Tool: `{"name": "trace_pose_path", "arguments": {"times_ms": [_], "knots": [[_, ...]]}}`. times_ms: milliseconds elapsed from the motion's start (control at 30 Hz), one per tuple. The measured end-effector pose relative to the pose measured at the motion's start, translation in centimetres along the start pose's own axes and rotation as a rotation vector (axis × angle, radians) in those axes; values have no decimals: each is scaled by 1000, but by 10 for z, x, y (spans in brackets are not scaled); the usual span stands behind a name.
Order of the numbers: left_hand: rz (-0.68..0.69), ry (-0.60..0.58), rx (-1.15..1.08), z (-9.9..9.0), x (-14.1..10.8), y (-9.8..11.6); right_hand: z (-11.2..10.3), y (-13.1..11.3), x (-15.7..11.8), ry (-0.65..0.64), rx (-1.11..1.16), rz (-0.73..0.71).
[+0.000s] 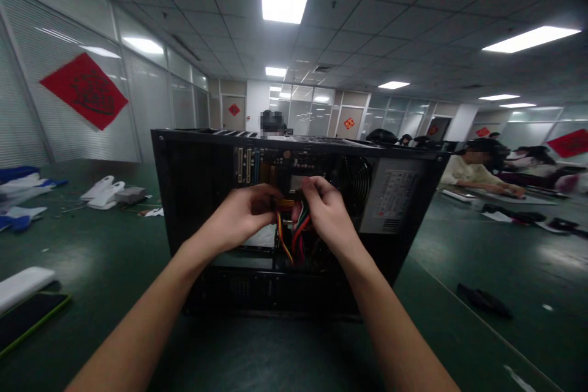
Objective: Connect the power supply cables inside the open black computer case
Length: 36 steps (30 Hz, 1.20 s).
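Note:
An open black computer case [298, 294] stands in front of me, its inside facing me. Both of my hands reach into it. My left hand [245, 214] is closed, thumb and fingers pinching at yellow and orange wires [282, 236] near the middle. Beside it, my right hand [324, 205] is curled around a bundle of coloured wires [301, 226], and a fingertip seems to show behind them. The exact plug or socket between the hands is hidden. Behind the hands lies the motherboard [298, 160] with its slots [244, 165].
A silver power supply [388, 196] and a round fan [356, 177] fill the case's right side. On the green table [114, 294] lie a phone-like dark slab [30, 318], a white box [25, 288], white plastic pieces [105, 193] and a black item [484, 300]. People [478, 171] sit at the right.

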<state>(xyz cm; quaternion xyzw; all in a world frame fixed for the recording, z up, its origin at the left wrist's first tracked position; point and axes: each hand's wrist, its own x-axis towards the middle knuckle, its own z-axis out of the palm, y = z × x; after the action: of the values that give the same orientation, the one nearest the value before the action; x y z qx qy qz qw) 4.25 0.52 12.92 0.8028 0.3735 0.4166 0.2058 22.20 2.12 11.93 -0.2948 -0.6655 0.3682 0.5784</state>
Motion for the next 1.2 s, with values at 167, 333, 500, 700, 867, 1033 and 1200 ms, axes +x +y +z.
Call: {"name": "trace_pose_path", "arguments": {"times_ms": [167,333,500,700,867,1033,1200], "knots": [[201,127,225,2,5,41,-9,-20,-6,104,45,42],[368,156,352,9,7,42,-11,-30,-12,192,-98,-70],[493,255,494,15,8,34,-10,-25,-12,258,-237,-175],[447,257,576,23,8,27,-7,-20,-8,291,-275,-221],[507,263,670,19,9,15,-9,-11,-9,299,-447,-339],[423,250,647,13,16,-8,-21,7,-9,-41,-967,-573],[150,-23,584,24,26,-27,-24,28,-5,-254,-1338,-330]]}}
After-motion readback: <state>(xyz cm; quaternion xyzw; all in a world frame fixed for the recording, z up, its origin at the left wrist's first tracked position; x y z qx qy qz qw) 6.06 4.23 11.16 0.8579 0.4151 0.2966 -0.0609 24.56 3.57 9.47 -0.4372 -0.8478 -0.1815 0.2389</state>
